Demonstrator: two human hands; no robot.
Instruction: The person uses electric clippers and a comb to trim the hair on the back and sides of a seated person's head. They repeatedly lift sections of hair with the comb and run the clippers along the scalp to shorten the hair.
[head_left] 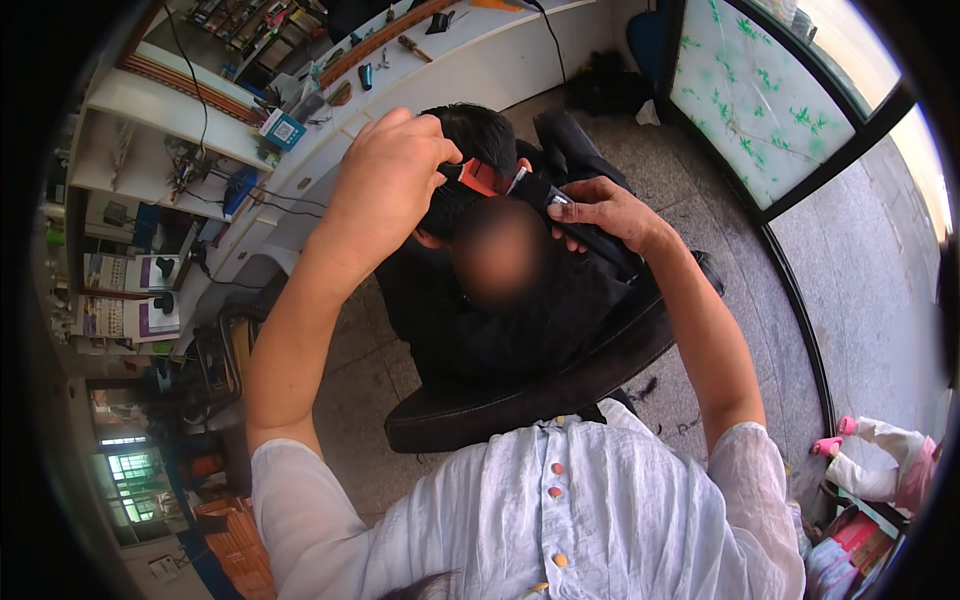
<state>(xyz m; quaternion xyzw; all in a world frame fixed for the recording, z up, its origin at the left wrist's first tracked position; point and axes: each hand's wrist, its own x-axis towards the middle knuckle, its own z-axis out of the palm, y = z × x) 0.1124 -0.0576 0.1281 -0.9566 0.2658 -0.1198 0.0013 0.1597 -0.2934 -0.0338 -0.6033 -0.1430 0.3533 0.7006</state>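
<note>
In front of me a person with short dark hair [478, 130] sits in a black chair [500, 405], covered by a dark cape [440, 345]. My left hand [385, 175] is raised over the head, its fingers pinched on a reddish-orange comb [482, 178] that lies against the hair. A black hair clipper [533, 190] is gripped in my right hand [608, 212], fingers wrapped about its body. Its silver blade end points at the side of the head near the ear, close to the comb. Whether the blade touches the hair I cannot tell.
Beyond the person runs a white counter [530, 55] with brushes and small tools under a wood-framed mirror. Cables hang by the shelves at left. A black-framed glass panel [760, 95] with a leaf pattern stands at right. Hair clippings [645, 390] lie on the grey floor.
</note>
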